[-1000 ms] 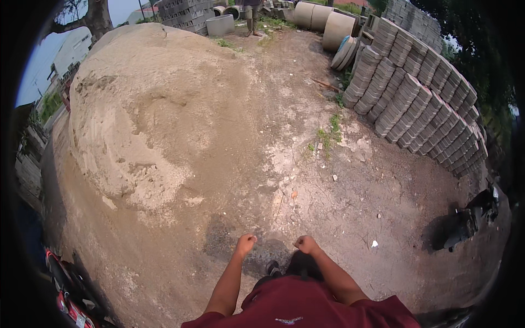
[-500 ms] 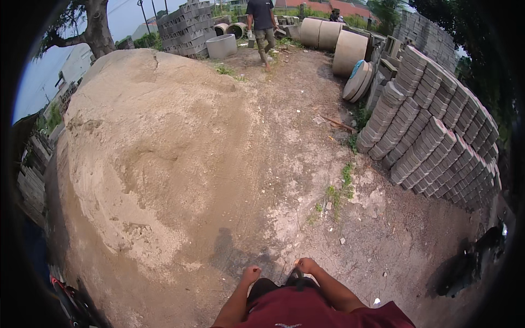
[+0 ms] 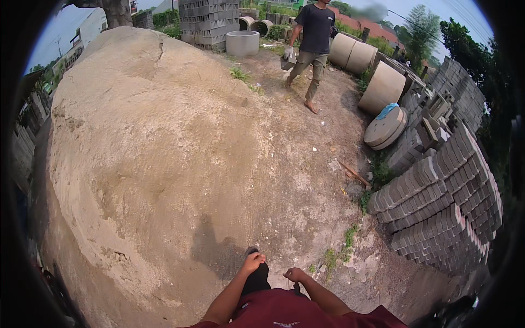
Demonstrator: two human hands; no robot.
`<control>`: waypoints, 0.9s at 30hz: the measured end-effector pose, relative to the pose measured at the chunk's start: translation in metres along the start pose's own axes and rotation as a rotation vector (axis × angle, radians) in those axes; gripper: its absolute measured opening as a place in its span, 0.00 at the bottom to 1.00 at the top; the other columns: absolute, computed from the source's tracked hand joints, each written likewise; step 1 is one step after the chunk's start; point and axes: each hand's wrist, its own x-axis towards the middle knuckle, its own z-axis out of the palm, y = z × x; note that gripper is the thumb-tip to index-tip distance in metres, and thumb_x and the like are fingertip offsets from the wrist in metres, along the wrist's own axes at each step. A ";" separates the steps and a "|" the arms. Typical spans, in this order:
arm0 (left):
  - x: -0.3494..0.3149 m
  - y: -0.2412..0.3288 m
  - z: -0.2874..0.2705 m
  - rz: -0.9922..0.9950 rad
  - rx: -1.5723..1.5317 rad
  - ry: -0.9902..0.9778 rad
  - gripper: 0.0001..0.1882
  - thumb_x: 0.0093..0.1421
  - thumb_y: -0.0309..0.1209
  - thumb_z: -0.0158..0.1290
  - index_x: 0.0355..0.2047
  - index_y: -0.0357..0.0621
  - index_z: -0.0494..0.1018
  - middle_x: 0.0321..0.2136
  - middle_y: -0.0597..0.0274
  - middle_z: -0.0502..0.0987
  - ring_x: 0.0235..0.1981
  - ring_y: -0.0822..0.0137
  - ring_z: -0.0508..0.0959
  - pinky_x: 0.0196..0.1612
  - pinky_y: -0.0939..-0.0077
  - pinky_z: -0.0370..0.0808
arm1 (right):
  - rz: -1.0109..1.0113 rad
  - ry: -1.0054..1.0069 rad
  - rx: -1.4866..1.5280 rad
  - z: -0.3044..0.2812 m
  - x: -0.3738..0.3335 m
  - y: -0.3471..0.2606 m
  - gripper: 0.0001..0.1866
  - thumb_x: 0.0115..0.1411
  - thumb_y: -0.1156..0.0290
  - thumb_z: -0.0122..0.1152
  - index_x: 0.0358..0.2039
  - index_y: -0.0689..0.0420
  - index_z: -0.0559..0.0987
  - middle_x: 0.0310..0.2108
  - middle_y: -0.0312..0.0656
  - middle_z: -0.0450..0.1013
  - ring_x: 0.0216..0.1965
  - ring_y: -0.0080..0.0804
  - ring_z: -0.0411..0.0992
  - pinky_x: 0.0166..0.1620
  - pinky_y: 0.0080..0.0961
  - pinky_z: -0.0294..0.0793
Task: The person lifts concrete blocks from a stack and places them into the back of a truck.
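Note:
My left hand (image 3: 254,263) is held in front of my left thigh with its fingers curled together. Whatever it may hold is too small or hidden to make out. Lower and to the right, my right hand (image 3: 295,275) is also closed, knuckles up, with its palm side out of sight. Neither hand touches anything around it. A dark shoe (image 3: 252,251) shows just beyond my left hand. Ahead of me, a large sand pile (image 3: 158,126) slopes down on the left, its foot near my feet.
Ahead, a barefoot person (image 3: 316,33) walks carrying a grey block (image 3: 288,59). Stacked paving blocks (image 3: 432,202), round concrete lids (image 3: 386,128) and concrete pipes (image 3: 381,90) line the right. A concrete ring (image 3: 242,44) and hollow-block stack (image 3: 209,24) stand behind the sand. A dirt path (image 3: 306,180) runs between.
I have moved forward and my view has swung. The person ahead is closer and farther right in view. My left hand has risen a little; the right has dropped slightly. Both stay closed.

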 end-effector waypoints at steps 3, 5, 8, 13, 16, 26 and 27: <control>0.084 0.081 -0.037 0.007 0.074 -0.004 0.14 0.66 0.35 0.50 0.35 0.35 0.76 0.30 0.60 0.80 0.30 0.73 0.78 0.35 0.77 0.74 | -0.102 0.305 0.146 -0.106 0.058 -0.035 0.21 0.57 0.50 0.58 0.35 0.57 0.82 0.34 0.51 0.79 0.39 0.47 0.78 0.44 0.38 0.76; 0.129 0.130 -0.061 -0.041 0.098 0.046 0.14 0.66 0.36 0.50 0.36 0.35 0.76 0.30 0.60 0.80 0.30 0.72 0.78 0.35 0.77 0.74 | -0.103 0.397 0.297 -0.163 0.097 -0.059 0.19 0.59 0.54 0.59 0.36 0.59 0.81 0.32 0.49 0.79 0.35 0.42 0.78 0.41 0.35 0.76; 0.202 0.202 -0.075 -0.091 0.075 0.098 0.15 0.65 0.37 0.51 0.38 0.35 0.76 0.30 0.60 0.80 0.31 0.72 0.78 0.35 0.77 0.73 | -0.037 0.479 0.480 -0.232 0.171 -0.059 0.17 0.61 0.59 0.59 0.36 0.62 0.80 0.28 0.47 0.78 0.30 0.33 0.77 0.37 0.31 0.76; 0.311 0.238 -0.114 -0.206 0.217 0.143 0.17 0.66 0.40 0.49 0.41 0.35 0.75 0.34 0.58 0.80 0.32 0.68 0.79 0.38 0.74 0.75 | -0.012 0.313 0.473 -0.308 0.274 -0.059 0.16 0.59 0.61 0.59 0.37 0.61 0.82 0.30 0.45 0.80 0.32 0.31 0.79 0.38 0.29 0.76; 0.376 0.215 -0.139 -0.365 0.309 0.323 0.16 0.66 0.37 0.49 0.42 0.34 0.75 0.34 0.53 0.80 0.34 0.65 0.80 0.39 0.71 0.77 | -0.138 0.197 0.340 -0.405 0.341 -0.082 0.18 0.57 0.56 0.59 0.38 0.58 0.83 0.35 0.48 0.80 0.39 0.41 0.78 0.45 0.34 0.75; 0.712 0.493 -0.109 -0.015 0.293 0.087 0.16 0.65 0.39 0.50 0.36 0.36 0.76 0.28 0.61 0.79 0.31 0.69 0.78 0.35 0.73 0.73 | -0.117 0.213 0.141 -0.727 0.543 -0.068 0.22 0.56 0.49 0.59 0.38 0.56 0.82 0.35 0.51 0.79 0.40 0.44 0.78 0.46 0.38 0.75; 0.748 0.522 -0.104 0.012 0.240 0.151 0.16 0.65 0.40 0.50 0.36 0.37 0.76 0.29 0.61 0.79 0.32 0.69 0.78 0.36 0.74 0.74 | -0.089 0.200 0.112 -0.752 0.565 -0.061 0.22 0.56 0.49 0.59 0.39 0.56 0.82 0.35 0.50 0.79 0.39 0.42 0.78 0.46 0.38 0.75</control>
